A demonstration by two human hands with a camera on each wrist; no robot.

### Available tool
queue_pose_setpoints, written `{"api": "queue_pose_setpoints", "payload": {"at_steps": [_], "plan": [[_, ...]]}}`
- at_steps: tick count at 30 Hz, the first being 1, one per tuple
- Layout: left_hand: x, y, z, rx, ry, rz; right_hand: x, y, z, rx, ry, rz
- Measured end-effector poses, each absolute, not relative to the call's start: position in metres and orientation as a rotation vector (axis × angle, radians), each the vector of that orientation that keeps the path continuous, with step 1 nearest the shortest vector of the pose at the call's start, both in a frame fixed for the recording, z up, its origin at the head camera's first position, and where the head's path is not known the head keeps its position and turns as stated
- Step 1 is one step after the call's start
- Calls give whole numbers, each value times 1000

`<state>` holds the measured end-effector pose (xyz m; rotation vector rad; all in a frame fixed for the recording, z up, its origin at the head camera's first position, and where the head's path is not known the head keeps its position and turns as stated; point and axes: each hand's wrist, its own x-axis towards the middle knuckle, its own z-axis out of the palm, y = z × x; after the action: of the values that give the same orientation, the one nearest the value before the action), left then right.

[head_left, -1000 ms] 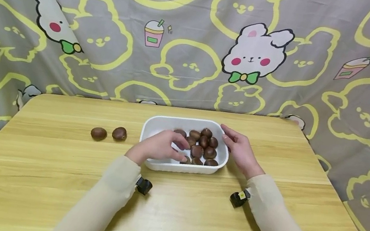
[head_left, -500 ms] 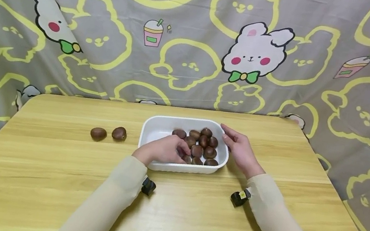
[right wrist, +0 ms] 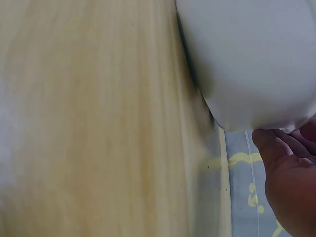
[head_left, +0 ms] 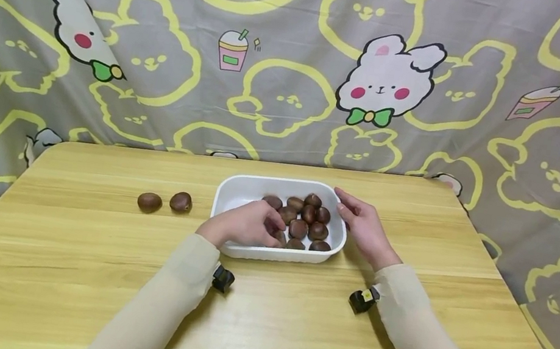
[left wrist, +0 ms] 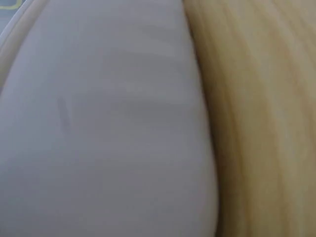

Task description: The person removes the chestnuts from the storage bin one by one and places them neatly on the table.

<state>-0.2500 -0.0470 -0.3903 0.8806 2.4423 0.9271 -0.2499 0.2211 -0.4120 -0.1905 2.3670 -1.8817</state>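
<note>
Left hand [head_left: 248, 223]: reaches into the tray, thumb and fingers curled round 1 chestnut [head_left: 280, 237] by the near wall; the hand partly hides it, so how firm the grip is I cannot tell.
Right hand [head_left: 368, 229]: fingers fairly straight, touching the outside of the tray's right end.
White tray [head_left: 272, 253]: on the wooden table [head_left: 275, 334], more chestnuts [head_left: 298, 228] gathered mostly in its right half.
Loose pair: 2 chestnuts on the table, left of the tray, near each other, apart.
Backdrop: grey patterned curtain [head_left: 304, 30].
</note>
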Motion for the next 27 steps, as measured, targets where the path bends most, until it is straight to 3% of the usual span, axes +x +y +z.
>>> {"api": "queue_pose_setpoints", "payload": {"at_steps": [17,27], "plan": [[-247,-81,-378,892,2476,1252,-246,223,-414,-178,2370,-1877],[-243,-125,-359,768,2538,1435,-249,223,-413,-195,2357,-1883]]}}
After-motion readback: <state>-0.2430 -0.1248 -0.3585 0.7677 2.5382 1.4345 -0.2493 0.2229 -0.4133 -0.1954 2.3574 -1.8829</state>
